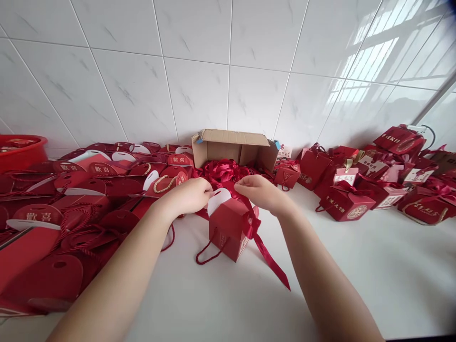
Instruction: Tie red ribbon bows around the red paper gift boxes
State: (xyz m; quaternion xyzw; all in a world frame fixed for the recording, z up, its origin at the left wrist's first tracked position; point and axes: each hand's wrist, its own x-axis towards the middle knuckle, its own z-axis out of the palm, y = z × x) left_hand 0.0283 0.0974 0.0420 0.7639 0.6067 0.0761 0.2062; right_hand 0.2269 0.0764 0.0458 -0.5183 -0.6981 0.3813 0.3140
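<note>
A red gift box (228, 223) stands on the white table in front of me, its pale round-ended top flap (218, 200) raised. A dark red cord handle (210, 260) hangs from its side. On its right side sits a bow of red satin ribbon (252, 225), with one tail running down to the table. My left hand (192, 194) is closed beside the flap, fingertips pinched; what they hold is hidden. Across from it, my right hand (259, 191) pinches at a strand of red ribbon above the box.
Behind the box, an open cardboard carton (237, 137) on its side spills red ribbons (223, 170). Many flat red boxes (117, 187) with cord handles cover the left. Finished-looking boxes with bows (347, 202) stand at right. A red basin (24, 154) is far left, against the tiled wall.
</note>
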